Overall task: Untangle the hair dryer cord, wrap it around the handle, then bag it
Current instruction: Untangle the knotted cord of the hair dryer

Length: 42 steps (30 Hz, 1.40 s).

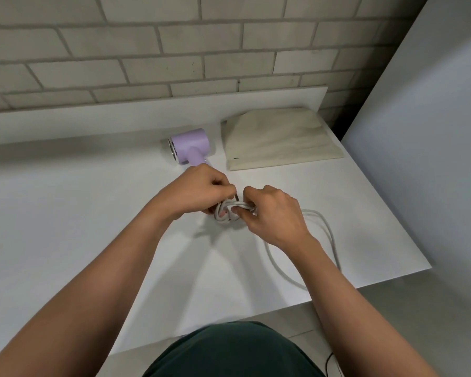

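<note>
Tabletop (93, 213), white and wide, fills most of what I see below the brick wall (147, 50), with a pale panel (433, 159) standing at three o'clock. Next in size, my cloth bag (280, 140) lies flat at about one o'clock from my hands, well apart from them and near the table's far right corner. The lilac hair dryer (189, 146) rests on its side at eleven o'clock, its handle running back toward me until my left hand (193, 193) hides the end. The grey cord (329, 232) sweeps in a loose loop at four o'clock, passing under my right forearm. Its knot (226, 212) sits right between my hands, lifted just off the surface or touching it, I cannot tell which. My left hand is clenched on the knot's left side, and my right hand (272, 213) pinches the strands on its right side, thumb tucked under.
</note>
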### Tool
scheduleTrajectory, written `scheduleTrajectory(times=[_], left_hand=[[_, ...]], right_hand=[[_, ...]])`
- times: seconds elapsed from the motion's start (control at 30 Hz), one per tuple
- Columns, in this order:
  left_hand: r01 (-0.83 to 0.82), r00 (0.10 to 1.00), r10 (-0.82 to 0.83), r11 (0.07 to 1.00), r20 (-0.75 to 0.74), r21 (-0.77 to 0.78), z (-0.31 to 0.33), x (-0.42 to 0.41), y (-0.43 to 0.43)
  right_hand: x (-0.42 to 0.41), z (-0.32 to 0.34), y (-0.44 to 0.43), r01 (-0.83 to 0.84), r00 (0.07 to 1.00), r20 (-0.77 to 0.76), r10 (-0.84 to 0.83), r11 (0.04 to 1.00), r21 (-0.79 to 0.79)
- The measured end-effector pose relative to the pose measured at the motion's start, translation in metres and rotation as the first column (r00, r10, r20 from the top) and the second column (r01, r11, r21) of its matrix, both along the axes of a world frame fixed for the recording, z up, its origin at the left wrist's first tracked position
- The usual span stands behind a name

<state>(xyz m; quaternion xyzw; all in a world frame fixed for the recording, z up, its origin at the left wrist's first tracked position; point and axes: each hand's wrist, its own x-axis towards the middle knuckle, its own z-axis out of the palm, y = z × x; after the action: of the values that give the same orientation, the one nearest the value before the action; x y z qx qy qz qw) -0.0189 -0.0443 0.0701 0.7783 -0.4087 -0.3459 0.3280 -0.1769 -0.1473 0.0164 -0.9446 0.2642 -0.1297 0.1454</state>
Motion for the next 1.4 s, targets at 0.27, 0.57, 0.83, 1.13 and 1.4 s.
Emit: scheduleTrajectory(times=[0.27, 0.57, 0.83, 1.13, 1.4], left_hand=[[-0.150, 0.944, 0.163, 0.986, 0.286, -0.067, -0.002, -0.002, -0.002], [0.002, 0.986, 0.000, 1.000, 0.165, -0.015, -0.020, 0.015, 0.005], [0.510, 0.679, -0.647, 0.756, 0.348, 0.410, 0.005, 0.030, -0.025], [0.290, 0.779, -0.341, 0.940, 0.526, 0.180, -0.015, 0.024, -0.024], [0.011, 0.782, -0.017, 1.000, 0.623, 0.012, -0.021, 0.034, -0.020]], right_hand=[[-0.005, -0.014, -0.012, -0.083, 0.995, 0.088, 0.055, 0.933, 0.351], [-0.014, -0.003, -0.034, -0.215, 0.977, 0.133, 0.169, 0.784, 0.583], [-0.003, 0.000, -0.034, -0.227, 0.970, 0.200, 0.136, 0.799, 0.558], [-0.004, -0.006, -0.047, -0.148, 0.977, 0.212, 0.021, 0.783, 0.604], [-0.001, -0.011, -0.049, -0.114, 0.983, 0.182, 0.001, 0.784, 0.610]])
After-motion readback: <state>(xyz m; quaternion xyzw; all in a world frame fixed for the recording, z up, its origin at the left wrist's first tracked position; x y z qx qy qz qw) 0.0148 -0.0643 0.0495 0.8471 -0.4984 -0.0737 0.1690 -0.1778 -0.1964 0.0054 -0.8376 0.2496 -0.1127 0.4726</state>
